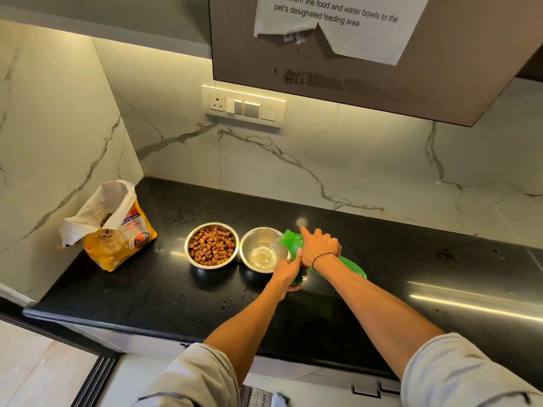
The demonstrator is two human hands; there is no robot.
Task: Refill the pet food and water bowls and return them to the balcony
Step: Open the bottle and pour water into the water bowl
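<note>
Two steel bowls stand side by side on the black countertop [147, 289]. The food bowl [211, 245] on the left is full of brown and yellow kibble. The water bowl [262, 249] on the right holds a shallow pool of water. A green bottle [351, 267] is tipped on its side, its mouth over the water bowl's right rim, and water streams out of it. My right hand [318, 248] grips the bottle from above near its neck. My left hand [289, 271] is closed on the green cap hanging under the neck.
An open yellow pet food bag [117, 235] stands at the counter's left end by the marble wall. A switch panel [244, 106] sits on the backsplash under a cabinet with a paper note [338, 22]. Dark crumbs lie near the counter's front edge.
</note>
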